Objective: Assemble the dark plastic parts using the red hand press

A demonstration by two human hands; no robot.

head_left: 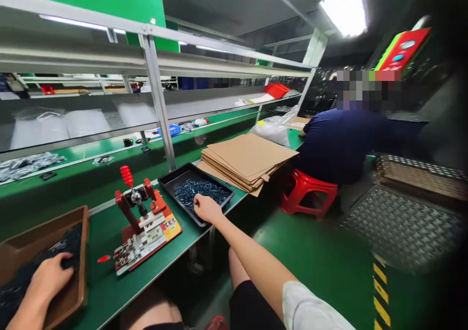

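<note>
The left hand (51, 277), thumb and forefinger apart, is over dark parts (72, 240) in a brown tray (79, 271) at the surface's (100, 232) left end. The right hand (207, 209) curls above small dark pieces (204, 188) in a black tray (176, 176) by the front edge. Whether either pinches anything, I cannot tell. Between the trays stands a red-handled press (144, 223); beyond, stacked cardboard (252, 157).

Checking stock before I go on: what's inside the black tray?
Small dark pieces lie heaped in the black tray, whose bare bottom shows at upper left. The right hand hides whatever is directly behind it, and the heap covers the bottom beneath.
</note>
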